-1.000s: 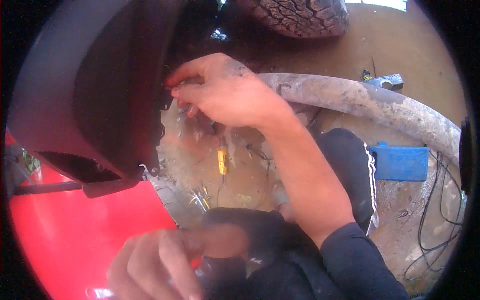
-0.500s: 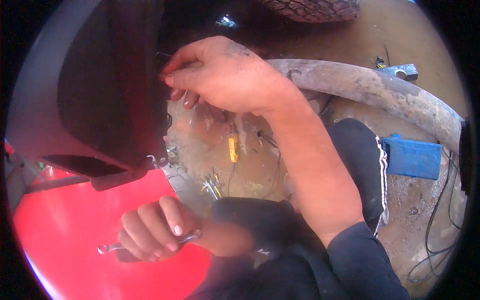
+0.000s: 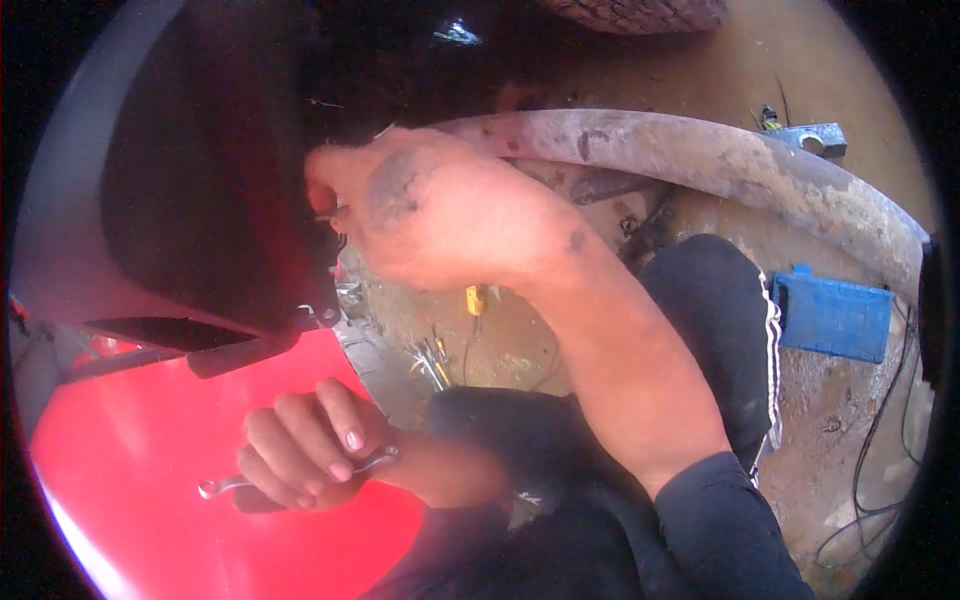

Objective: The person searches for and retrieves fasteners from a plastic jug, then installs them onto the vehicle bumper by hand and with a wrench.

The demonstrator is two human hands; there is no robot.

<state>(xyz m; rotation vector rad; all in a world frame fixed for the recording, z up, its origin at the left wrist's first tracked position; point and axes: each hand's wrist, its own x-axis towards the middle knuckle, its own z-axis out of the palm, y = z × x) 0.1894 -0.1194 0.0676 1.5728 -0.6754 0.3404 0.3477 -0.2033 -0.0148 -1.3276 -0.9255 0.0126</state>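
My left hand (image 3: 300,445) is closed around a slim double-ended wrench (image 3: 378,460), over a glossy red panel (image 3: 130,430). Both ends of the wrench stick out past the fingers. Higher up, my right hand (image 3: 430,205) reaches to the edge of a large dark panel (image 3: 200,170). Its fingers are curled, the back of the hand is toward me, and dark grime marks the skin. What those fingertips grip is hidden by the hand and the shadow. Just below, a small metal tab with a hole (image 3: 327,317) shows at the panel's corner.
A thick, curved, dirty tube (image 3: 690,150) arches across the right side. On the wet brown ground lie a blue plastic case (image 3: 840,318), a metal block (image 3: 815,140), a yellow tool (image 3: 476,300), several thin tools (image 3: 437,368) and black cables (image 3: 862,490). A tyre (image 3: 645,14) shows at the top.
My right hand has moved lower and rolled over, so its back faces me and its fingers are more hidden. My left hand stays nearly still, holding the wrench.
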